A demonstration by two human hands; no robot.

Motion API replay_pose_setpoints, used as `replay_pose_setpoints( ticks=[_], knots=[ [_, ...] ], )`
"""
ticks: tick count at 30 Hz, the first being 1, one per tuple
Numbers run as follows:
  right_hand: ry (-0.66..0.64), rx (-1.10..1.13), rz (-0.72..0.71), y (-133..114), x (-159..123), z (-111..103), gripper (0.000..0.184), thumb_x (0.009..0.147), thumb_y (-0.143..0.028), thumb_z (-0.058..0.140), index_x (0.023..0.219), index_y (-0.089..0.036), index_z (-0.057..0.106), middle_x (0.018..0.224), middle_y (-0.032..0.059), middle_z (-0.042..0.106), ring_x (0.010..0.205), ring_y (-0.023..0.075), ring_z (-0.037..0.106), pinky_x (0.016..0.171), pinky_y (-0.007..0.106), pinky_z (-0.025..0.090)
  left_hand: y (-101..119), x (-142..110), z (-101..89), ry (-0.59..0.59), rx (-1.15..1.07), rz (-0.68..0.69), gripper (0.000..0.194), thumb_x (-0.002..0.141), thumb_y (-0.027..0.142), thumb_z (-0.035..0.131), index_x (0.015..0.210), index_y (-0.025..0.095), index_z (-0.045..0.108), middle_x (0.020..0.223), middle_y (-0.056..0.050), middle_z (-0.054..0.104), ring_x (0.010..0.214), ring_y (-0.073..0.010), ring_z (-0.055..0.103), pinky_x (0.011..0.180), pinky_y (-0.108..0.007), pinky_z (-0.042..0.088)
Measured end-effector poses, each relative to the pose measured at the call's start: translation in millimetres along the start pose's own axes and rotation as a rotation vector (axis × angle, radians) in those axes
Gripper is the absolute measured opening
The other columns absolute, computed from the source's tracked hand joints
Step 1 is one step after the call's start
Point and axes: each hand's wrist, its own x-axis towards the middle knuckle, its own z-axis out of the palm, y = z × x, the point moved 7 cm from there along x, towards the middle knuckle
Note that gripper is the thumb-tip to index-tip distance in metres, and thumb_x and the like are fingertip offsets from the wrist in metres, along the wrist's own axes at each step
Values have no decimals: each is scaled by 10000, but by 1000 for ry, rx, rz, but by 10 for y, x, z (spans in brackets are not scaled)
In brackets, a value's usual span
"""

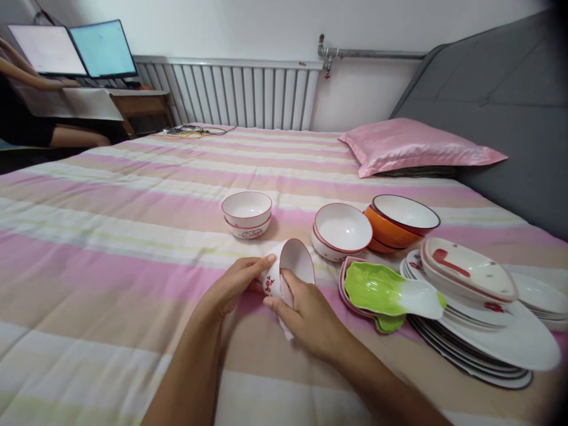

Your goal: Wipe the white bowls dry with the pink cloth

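- Floral bowl (271, 279): white with a red rim and red flower print, held clear of its neighbours at the centre of the view, tilted on its side with its opening towards three o'clock. Clock positions below are taken from it.
- Left hand (239, 281): clamped on the bowl from nine o'clock, thumb at the rim; its other fingers are partly hidden.
- Right hand (308, 310): closed on a white cloth (286, 296), fingers inside the bowl's mouth, thumb outside; the cloth hangs below.
- Between ten and eleven: left bowl stack (248, 226), two red-rimmed white bowls, upright.
- Between one and two: right bowl stack (342, 234), red-rimmed, upright.
- Two o'clock, just beyond that stack: orange bowls (390, 232), nested, white inside.
- Between three and four: green leaf-shaped dish (377, 287), resting over pink dishes (344, 290).
- Four o'clock: stacked plates (523, 340) bearing oval dishes (483, 272); white dishes (541, 296) beside them.
- Between one and two, farther off: pink pillow (417, 145) on the striped bedding (133, 236).
- Eleven o'clock, far: cables (195, 131) near the radiator (244, 94).
- Ten o'clock, far: a person (26, 112) at a desk (97, 102) with two lit monitors (104, 50).
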Motion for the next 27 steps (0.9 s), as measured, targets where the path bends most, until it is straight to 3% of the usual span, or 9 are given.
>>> replay_pose_setpoints(
  ticks=[3, 8, 13, 15, 20, 27],
  knots=[
    [-99, -111, -66, -23, -8, 38, 207, 848, -239, 525, 1045, -176, 529, 905, 65, 672, 771, 207, 605, 642, 279, 394, -6, 7, -33, 38, -41, -1, 506, 744, 637, 583, 777, 135, 633, 690, -25, 597, 655, -148, 543, 661, -280, 445],
    [-176, -253, -184, -17, -41, 29, 399, 809, -124, 541, 1203, -182, 523, 1245, 97, 605, 1076, 247, 586, 880, 341, 441, -26, 26, -86, 122, -41, -12, 493, 742, 614, 597, 792, 129, 668, 676, -43, 629, 688, -167, 564, 661, -270, 453],
    [-182, -475, -199, 121, -47, 16, 534, 805, -66, 495, 1327, -176, 475, 1434, 88, 456, 1327, 258, 396, 1138, 456, 199, -30, 39, -86, 163, -15, -31, 497, 729, 598, 614, 848, 123, 695, 690, -65, 668, 688, -185, 584, 665, -286, 477],
    [-170, -546, -202, 158, -31, 17, 536, 814, -54, 451, 1341, -152, 468, 1437, 101, 449, 1342, 260, 376, 1149, 468, 163, -34, 39, -91, 188, -6, -47, 509, 716, 612, 615, 835, 123, 695, 691, -67, 672, 678, -186, 588, 659, -289, 480],
    [-125, -550, -226, 154, 23, 4, 524, 774, -3, 420, 1265, -144, 536, 1372, 110, 521, 1293, 246, 437, 1138, 437, 193, -52, 44, -118, 248, 14, -81, 592, 691, 688, 572, 818, 121, 683, 704, -80, 679, 680, -210, 609, 678, -317, 487],
    [-70, -435, -183, 107, 58, -130, 307, 848, -141, 520, 1135, -224, 591, 1162, 81, 649, 1072, 254, 576, 869, 362, 411, -132, 76, -182, 288, 40, -124, 629, 700, 729, 515, 916, 158, 668, 756, -79, 696, 711, -225, 632, 672, -318, 468]
  ],
)
